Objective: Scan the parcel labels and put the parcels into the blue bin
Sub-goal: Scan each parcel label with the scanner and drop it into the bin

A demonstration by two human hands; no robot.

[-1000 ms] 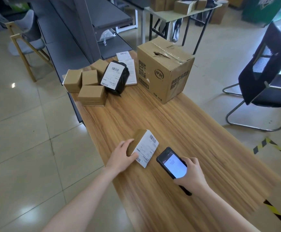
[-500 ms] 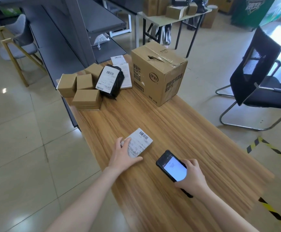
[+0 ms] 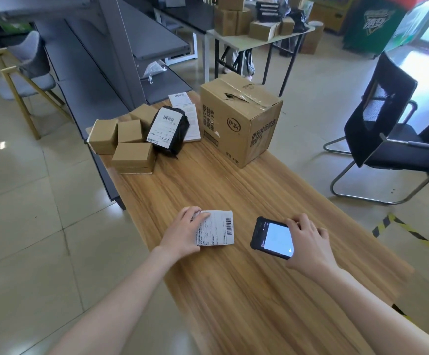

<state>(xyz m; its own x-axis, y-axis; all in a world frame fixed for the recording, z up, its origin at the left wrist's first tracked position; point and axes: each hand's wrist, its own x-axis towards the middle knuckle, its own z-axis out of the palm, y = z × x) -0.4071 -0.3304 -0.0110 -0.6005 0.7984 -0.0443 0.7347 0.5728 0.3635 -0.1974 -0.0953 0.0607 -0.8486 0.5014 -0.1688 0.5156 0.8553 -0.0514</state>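
A small parcel [image 3: 217,228] lies on the wooden table [image 3: 259,290] with its white barcode label facing up. My left hand [image 3: 184,231] holds it at its left edge, fingers over the label's corner and thumb at its near side. To the right, my right hand [image 3: 308,243] grips a black handheld scanner [image 3: 272,238] with a lit screen, held just above the table beside the parcel. At the table's far left lie several small brown boxes [image 3: 133,156] and a black bag parcel [image 3: 168,129] with a white label. No blue bin is in view.
A large brown carton [image 3: 239,121] stands at the far end of the table, with label sheets [image 3: 191,119] beside it. A black chair [image 3: 387,139] is on the right, grey shelving [image 3: 85,80] on the left, and a far table [image 3: 257,39] holds more boxes.
My left hand has turned the parcel so its label lies flat and faces up. The scanner in my right hand has shifted slightly, its screen still lit.
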